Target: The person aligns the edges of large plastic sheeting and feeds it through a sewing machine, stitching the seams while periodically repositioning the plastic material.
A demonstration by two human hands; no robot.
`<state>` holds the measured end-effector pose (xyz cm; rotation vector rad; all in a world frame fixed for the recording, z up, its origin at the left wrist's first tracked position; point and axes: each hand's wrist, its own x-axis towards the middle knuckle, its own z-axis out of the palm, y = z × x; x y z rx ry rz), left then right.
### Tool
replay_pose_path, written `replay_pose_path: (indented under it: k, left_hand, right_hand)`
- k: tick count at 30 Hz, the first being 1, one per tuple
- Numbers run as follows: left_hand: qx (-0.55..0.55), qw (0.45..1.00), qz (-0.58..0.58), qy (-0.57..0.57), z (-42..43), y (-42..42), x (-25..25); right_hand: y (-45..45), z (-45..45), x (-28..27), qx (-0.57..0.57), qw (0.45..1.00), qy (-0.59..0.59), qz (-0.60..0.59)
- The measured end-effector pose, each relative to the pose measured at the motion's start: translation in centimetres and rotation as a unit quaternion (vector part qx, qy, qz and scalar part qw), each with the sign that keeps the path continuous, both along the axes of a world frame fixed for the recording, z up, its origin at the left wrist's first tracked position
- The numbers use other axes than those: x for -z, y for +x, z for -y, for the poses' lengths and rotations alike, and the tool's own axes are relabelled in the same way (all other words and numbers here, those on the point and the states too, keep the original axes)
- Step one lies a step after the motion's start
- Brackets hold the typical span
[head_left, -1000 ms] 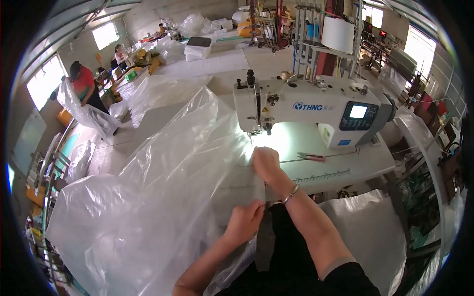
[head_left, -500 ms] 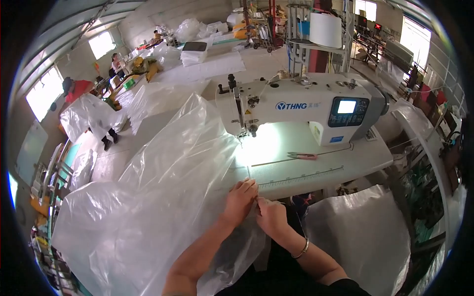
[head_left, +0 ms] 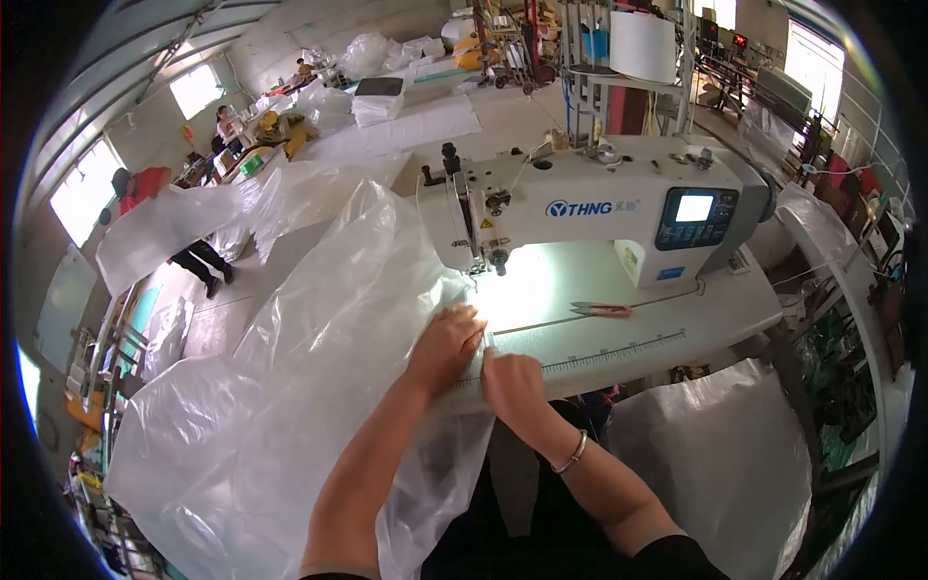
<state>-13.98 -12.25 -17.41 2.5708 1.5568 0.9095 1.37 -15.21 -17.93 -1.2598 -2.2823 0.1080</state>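
A large sheet of translucent plastic film drapes over the left of the sewing machine table and hangs down in front of me. Its right edge runs up to the needle area of the white sewing machine, under a bright lamp. My left hand is closed on the film just in front of the needle, palm down, fingertips partly hidden. Slightly nearer to me and to the right, my right hand pinches the film's edge with curled fingers. Pink-handled thread snips lie on the table right of the hands.
A ruler scale runs along the table's front edge. Another plastic sheet hangs at lower right. A white thread cone stands on a rack behind the machine. At left a person in red holds a plastic sheet.
Both hands have moved away from me toward the needle, carrying the film's edge over the table. The hands are slightly farther apart. The person at left has lifted and spread their sheet.
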Motion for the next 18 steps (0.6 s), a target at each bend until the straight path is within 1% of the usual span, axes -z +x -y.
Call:
replay_pose_path:
  k: [2,3,5,8,11,15,18]
  left_hand:
    - [0.003,0.999,0.044,-0.011,-1.0,-0.1,-0.6]
    - [0.003,0.999,0.045,-0.012,-1.5,-0.2,-0.7]
    - [0.031,0.997,0.065,0.009,-2.4,-0.7,-0.6]
    - [0.003,0.995,0.099,0.005,-4.0,-1.2,0.1]
    - [0.007,0.994,0.104,0.029,-5.8,-2.0,1.0]
    - [0.002,0.995,0.097,-0.007,-7.0,-2.8,0.8]
    - [0.007,0.996,0.087,-0.017,-7.8,-3.3,0.8]
  right_hand:
    - [-0.6,-1.0,0.1,0.017,1.0,0.006,0.005]
    - [-0.9,-1.5,0.2,0.033,0.999,0.012,0.01]
    - [-1.3,-2.3,0.2,0.035,0.999,0.014,0.004]
    - [-1.5,-3.5,0.4,0.032,0.999,0.024,0.0]
    - [-1.9,-4.9,0.9,0.024,0.999,0.023,0.017]
    - [-2.1,-6.3,1.0,-0.005,0.999,0.019,0.028]
    - [-2.6,-6.9,1.0,-0.001,0.999,0.002,0.051]
